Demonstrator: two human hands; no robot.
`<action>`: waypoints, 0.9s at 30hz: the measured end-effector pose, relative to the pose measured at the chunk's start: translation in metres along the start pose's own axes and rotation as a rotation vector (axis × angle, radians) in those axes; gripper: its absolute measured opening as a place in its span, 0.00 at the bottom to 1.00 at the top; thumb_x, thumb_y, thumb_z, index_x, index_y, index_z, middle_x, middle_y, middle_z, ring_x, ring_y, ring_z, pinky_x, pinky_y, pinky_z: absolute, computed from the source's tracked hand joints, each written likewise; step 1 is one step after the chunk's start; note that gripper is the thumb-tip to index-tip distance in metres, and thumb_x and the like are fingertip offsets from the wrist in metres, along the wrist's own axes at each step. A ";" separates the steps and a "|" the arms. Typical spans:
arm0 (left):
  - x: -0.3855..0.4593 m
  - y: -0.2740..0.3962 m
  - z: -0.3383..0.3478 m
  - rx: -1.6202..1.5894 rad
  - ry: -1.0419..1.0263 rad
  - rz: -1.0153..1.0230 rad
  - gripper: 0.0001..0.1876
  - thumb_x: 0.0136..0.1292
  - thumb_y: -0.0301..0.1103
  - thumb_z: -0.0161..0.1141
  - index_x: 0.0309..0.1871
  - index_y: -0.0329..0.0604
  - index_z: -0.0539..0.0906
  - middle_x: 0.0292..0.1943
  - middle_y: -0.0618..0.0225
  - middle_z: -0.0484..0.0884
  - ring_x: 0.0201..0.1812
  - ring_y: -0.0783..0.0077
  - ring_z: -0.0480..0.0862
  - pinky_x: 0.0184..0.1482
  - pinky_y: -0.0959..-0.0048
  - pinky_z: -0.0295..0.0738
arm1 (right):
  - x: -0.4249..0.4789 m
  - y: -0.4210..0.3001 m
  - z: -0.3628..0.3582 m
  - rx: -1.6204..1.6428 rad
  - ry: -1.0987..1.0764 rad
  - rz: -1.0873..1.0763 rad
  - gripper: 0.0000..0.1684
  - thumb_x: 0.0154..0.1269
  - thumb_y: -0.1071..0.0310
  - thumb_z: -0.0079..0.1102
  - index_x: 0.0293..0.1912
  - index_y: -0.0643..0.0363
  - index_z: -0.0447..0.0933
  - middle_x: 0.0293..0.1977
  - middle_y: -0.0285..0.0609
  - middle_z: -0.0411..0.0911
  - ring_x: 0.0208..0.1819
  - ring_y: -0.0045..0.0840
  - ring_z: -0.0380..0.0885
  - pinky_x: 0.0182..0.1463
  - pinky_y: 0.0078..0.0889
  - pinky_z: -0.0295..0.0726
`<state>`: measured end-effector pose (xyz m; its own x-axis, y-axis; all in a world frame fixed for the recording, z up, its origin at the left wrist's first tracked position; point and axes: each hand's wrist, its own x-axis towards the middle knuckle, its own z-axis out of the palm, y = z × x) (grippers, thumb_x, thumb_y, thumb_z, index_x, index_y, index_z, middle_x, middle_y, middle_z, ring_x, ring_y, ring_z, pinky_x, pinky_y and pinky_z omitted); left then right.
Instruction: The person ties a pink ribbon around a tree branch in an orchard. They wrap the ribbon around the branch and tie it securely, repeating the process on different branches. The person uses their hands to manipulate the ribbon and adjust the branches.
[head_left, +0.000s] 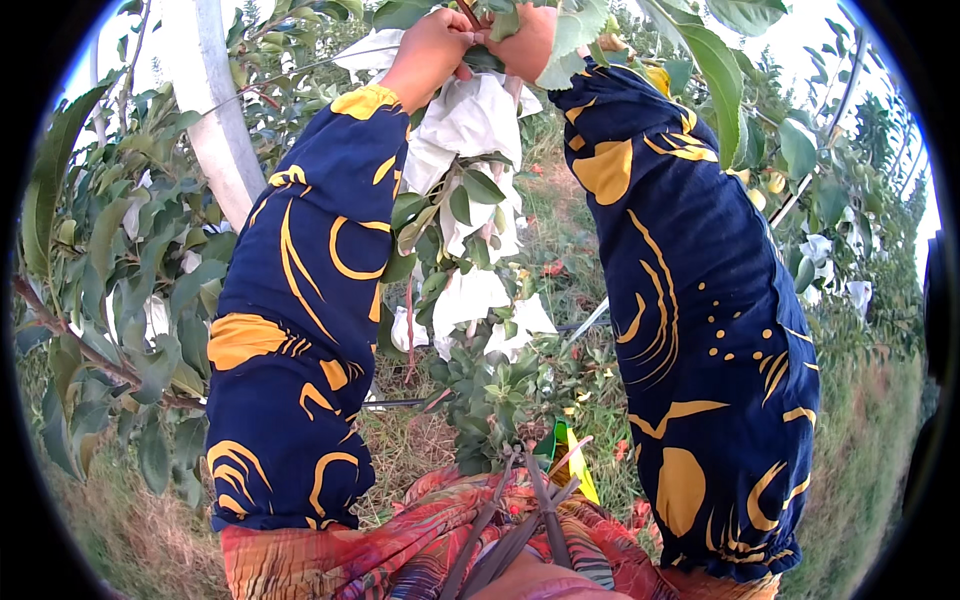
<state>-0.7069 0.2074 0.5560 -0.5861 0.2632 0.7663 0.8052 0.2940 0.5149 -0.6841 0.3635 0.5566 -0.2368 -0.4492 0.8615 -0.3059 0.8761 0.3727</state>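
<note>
My left hand (429, 54) is raised at the top of the view, its fingers bent in beside a thin brown branch (469, 13). Touching it at the fingertips is my right hand (529, 45), partly covered by green leaves. What the fingertips pinch is too small and hidden to make out. Right below both hands hangs a crumpled white fruit bag (472, 120). More white bags (471, 296) hang lower on the same leafy growth, between my forearms. Navy sleeve covers with yellow patterns wrap my left forearm (300, 300) and my right forearm (697, 315).
A pale post (217, 112) leans at the left, behind a leafy branch (97, 360). Large leaves (712, 82) hang close at upper right. A thin wire (292, 73) crosses behind my left wrist. Below are grass (577, 217) and a yellow-green object (577, 461) near my clothing.
</note>
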 end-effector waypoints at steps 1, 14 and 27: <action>-0.002 -0.008 0.002 -0.109 0.076 0.005 0.07 0.61 0.29 0.50 0.40 0.38 0.75 0.29 0.55 0.79 0.25 0.62 0.79 0.25 0.66 0.74 | 0.002 -0.002 -0.002 0.032 -0.011 0.003 0.16 0.59 0.56 0.53 0.43 0.54 0.79 0.43 0.47 0.75 0.45 0.37 0.75 0.46 0.40 0.76; -0.005 -0.004 0.017 -0.553 0.324 0.019 0.12 0.56 0.29 0.59 0.41 0.30 0.78 0.25 0.66 0.81 0.18 0.78 0.78 0.21 0.81 0.69 | 0.008 -0.009 -0.022 0.222 -0.151 0.075 0.16 0.60 0.55 0.55 0.41 0.55 0.80 0.36 0.47 0.78 0.38 0.33 0.78 0.42 0.36 0.77; -0.078 -0.003 0.023 -0.354 0.249 0.216 0.08 0.69 0.32 0.50 0.40 0.38 0.78 0.24 0.72 0.75 0.24 0.80 0.72 0.28 0.80 0.70 | 0.019 -0.020 -0.030 0.386 -0.150 0.290 0.17 0.60 0.55 0.58 0.39 0.59 0.80 0.21 0.40 0.78 0.18 0.22 0.78 0.25 0.26 0.78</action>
<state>-0.6656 0.2066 0.4855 -0.3973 0.0435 0.9166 0.9126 -0.0858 0.3997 -0.6548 0.3430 0.5756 -0.4841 -0.2418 0.8409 -0.5194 0.8528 -0.0538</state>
